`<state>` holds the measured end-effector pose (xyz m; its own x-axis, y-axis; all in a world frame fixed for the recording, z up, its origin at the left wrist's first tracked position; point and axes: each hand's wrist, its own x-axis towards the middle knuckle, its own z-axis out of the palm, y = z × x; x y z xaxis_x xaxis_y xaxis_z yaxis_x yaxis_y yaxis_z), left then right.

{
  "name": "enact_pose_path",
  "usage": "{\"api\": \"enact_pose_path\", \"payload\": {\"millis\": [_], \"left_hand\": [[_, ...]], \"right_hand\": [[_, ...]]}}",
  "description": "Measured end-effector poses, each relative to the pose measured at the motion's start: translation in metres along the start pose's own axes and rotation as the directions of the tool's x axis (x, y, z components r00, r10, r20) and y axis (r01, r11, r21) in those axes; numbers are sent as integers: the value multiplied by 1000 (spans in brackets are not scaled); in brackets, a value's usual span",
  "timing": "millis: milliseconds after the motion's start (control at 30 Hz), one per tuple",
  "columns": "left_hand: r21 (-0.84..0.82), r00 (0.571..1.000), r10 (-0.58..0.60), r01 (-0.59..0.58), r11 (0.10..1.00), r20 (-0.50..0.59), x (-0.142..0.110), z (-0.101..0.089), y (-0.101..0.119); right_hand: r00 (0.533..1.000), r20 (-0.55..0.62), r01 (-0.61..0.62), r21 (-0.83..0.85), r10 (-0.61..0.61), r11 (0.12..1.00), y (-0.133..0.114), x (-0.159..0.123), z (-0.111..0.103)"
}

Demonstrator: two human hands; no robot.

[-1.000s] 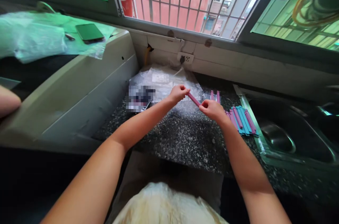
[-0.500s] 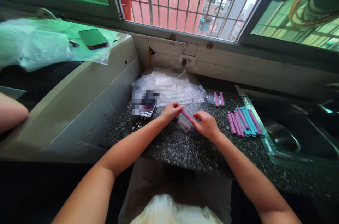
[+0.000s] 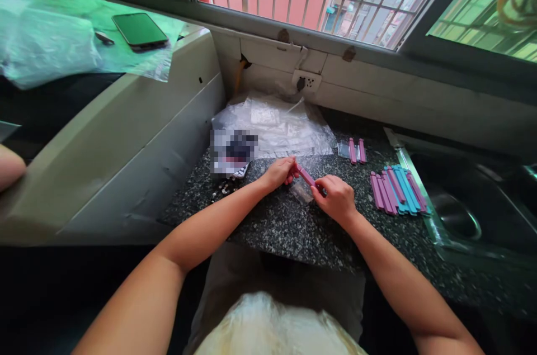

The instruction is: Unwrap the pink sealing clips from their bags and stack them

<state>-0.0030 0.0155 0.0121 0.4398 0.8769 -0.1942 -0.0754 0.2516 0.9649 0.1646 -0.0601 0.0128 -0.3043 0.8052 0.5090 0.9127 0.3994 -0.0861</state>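
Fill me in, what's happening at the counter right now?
A person holds a pink stick between both hands over the speckled counter: left hand on one end, right hand on the other. A small clear bag lies just beneath it. A pile of pink and blue sticks sits to the right by the sink, and clear plastic bags lie behind.

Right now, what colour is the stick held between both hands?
Pink, seen in the head view: the stick spans the left hand and right hand.
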Motion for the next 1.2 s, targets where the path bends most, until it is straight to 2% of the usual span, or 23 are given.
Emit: {"api": "enact_pose_path", "payload": {"millis": [233, 400, 567, 800, 1200], "left_hand": [[147, 997, 70, -76, 986, 45, -1, -1, -6], [295, 987, 152, -160, 942, 50, 0, -1, -10], [362, 975, 201, -222, 906, 96, -3, -1, -8], [368, 976, 176, -213, 905, 132, -2, -4, -7], [200, 995, 86, -93, 975, 40, -2, 1, -14]], "right_hand": [[1000, 26, 7, -12, -7, 1000, -3, -2, -2], [998, 62, 8, 9, -9, 1000, -4, -3, -3], [998, 47, 31, 14, -32, 999, -5, -4, -4], [999, 39, 37, 22, -38, 999, -5, -3, -3], [997, 11, 72, 18, -72, 997, -4, -2, -3]]}}
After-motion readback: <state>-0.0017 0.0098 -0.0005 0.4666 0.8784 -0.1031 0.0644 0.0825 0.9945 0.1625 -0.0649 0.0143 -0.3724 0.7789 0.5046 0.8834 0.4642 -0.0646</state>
